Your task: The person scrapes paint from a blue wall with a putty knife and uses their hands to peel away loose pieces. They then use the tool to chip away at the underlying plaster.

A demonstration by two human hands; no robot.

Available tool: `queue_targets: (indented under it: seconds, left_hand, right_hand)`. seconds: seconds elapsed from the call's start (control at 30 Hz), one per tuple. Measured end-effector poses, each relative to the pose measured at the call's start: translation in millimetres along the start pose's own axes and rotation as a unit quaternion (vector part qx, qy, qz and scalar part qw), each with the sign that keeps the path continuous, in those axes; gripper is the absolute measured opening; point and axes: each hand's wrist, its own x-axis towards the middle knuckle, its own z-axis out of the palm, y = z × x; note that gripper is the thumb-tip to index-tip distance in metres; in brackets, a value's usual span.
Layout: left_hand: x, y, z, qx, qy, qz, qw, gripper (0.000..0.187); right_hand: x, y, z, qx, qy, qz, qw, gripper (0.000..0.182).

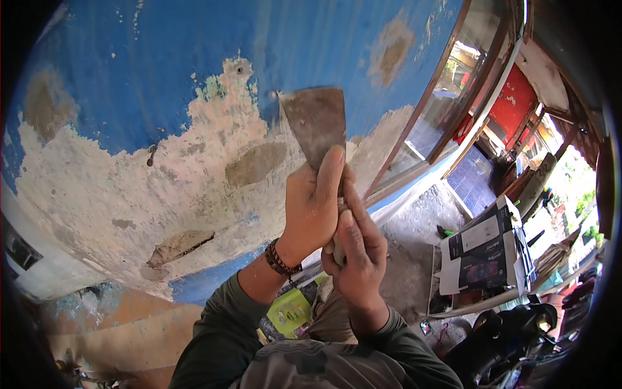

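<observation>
A flat metal scraper [317, 120] with a wide, worn blade points up in front of the wall [155, 188]. My left hand [311, 207] is closed round its lower part, the thumb lying along the blade. Just below and to the right, my right hand [359, 256] grips the handle, which the fingers mostly hide. Behind the blade, blue paint covers the upper wall. Lower down the paint is gone, and rough pale plaster with brown patches shows. I cannot tell whether the blade's edge touches the wall.
A window [447, 97] with a wooden frame is at the right of the wall. Farther right stand a printed cardboard box [483, 253] and a dark motorcycle [512, 337]. A yellow-green packet [289, 312] lies below my arms.
</observation>
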Motion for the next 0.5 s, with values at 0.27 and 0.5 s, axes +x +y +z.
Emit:
queue_targets:
  seconds: [0.27,0.5]
  left_hand:
    - [-6,-3,-4,0.001,-0.001,0.000,1.000,0.037]
    - [-24,-34,-7,-0.023,0.039,-0.033,0.998,0.038]
  right_hand:
    - [0,1,8,-0.066,0.029,-0.021,0.997,0.042]
    - [-12,26,-7,-0.135,0.034,-0.027,0.990,0.043]
